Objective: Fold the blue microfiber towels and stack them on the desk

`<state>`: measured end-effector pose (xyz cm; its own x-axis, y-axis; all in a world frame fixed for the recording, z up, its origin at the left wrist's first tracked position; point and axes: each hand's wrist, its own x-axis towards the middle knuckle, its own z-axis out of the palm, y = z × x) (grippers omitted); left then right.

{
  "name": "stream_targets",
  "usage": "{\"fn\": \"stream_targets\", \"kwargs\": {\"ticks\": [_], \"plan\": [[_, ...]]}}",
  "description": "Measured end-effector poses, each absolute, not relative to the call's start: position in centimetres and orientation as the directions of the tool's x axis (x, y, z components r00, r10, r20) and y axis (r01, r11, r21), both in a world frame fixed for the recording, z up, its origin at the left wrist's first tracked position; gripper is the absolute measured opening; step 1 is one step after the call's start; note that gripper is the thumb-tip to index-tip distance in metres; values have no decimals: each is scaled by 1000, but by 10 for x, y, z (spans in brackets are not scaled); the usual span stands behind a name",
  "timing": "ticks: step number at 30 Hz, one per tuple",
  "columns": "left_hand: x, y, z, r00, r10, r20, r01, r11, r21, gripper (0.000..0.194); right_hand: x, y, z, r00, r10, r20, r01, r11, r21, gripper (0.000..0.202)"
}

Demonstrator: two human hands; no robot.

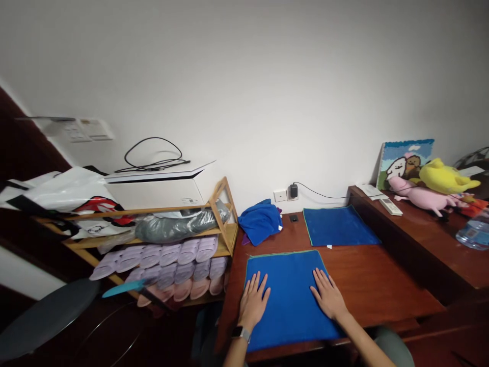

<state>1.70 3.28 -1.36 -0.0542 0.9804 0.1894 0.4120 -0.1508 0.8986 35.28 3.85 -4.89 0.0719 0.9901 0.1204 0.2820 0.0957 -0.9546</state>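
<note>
A blue cloth (290, 306) with a green stitched edge lies spread flat at the front of the brown wooden desk (385, 285). On its left side rests my left hand (253, 302), palm down with fingers stretched out. My right hand (328, 294) lies flat on the cloth's right side, fingers apart. Neither hand grips anything. Farther back, a second blue cloth (340, 227) lies flat near the wall. To its left sits a crumpled heap of blue cloth (262, 221), with a bit of purple showing beneath.
A wooden rack (223, 204) with several slippers (168, 255) and a white box (160, 191) stands left. On the right, a raised ledge bears a remote (390, 206), plush toys (424, 196) and a plastic bottle (473, 232). A black plug (293, 190) sits in the wall.
</note>
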Motion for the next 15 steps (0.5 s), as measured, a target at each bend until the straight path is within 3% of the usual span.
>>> {"fn": "stream_targets", "kwargs": {"ticks": [4,8,12,15], "plan": [[17,53,-9,-111,970,218,358,-166,919,47,339,69,-34,56,979,196,337,166,-927,56],[37,93,4,18,958,286,426,-266,865,51,308,115,-13,-63,974,218,381,226,-897,58],[36,119,-5,77,964,254,498,-257,828,57,305,137,-26,-73,986,147,412,164,-896,59],[18,125,-18,29,970,243,546,-219,809,62,317,138,-43,-15,983,182,458,168,-873,59]]}}
